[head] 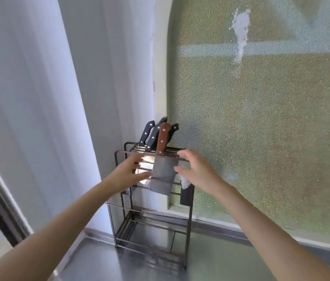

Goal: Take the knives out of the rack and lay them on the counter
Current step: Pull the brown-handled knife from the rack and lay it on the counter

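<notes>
- This is a home kitchen, seen at a corner of its worktop.
- A stainless steel counter (103, 264) runs along the bottom, with a raised lip at the back where it meets the wall.
- A dark wire rack (189, 218) stands on the counter in the corner, with knives (161, 138) slotted into its top: one brown wooden handle with rivets, several black ones.
- The front knife is a broad cleaver, a cooking tool.
- Behind the rack is a window (261, 118) of pebbled, frosted glass in a pale frame.
- The wall (38, 88) to the left is plain white, domestic rather than commercial.
</notes>
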Motion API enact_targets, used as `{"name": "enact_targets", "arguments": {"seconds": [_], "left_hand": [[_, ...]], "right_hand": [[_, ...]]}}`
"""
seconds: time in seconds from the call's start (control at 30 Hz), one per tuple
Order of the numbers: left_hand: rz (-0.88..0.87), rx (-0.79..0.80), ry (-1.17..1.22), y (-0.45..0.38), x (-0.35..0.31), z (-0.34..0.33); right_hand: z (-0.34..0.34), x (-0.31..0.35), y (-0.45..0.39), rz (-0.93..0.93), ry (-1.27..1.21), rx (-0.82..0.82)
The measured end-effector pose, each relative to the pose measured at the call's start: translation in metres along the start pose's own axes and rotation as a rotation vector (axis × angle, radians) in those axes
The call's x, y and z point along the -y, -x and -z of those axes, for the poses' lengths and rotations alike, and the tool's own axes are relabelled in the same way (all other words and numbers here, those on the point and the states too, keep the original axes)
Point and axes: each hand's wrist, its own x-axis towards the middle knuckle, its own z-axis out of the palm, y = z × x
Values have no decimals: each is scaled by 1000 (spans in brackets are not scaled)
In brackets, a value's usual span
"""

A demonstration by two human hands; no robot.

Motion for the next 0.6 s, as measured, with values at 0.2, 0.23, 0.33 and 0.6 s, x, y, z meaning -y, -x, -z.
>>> {"name": "enact_targets", "arguments": {"seconds": [0.2,0.23,0.33,0.6], "left_hand": [[4,-62,-20,-39,3,9],[7,-64,-17,-44,5,11],[-19,-71,9,-57,9,15],[-47,-27,24,-68,23,28]], "right_hand": [[-18,13,-66,-8,13,-187],[-22,14,-75,-26,16,-226],[-31,15,-96,-107,-34,-314],[-39,20,-114,-242,-194,-315]]}}
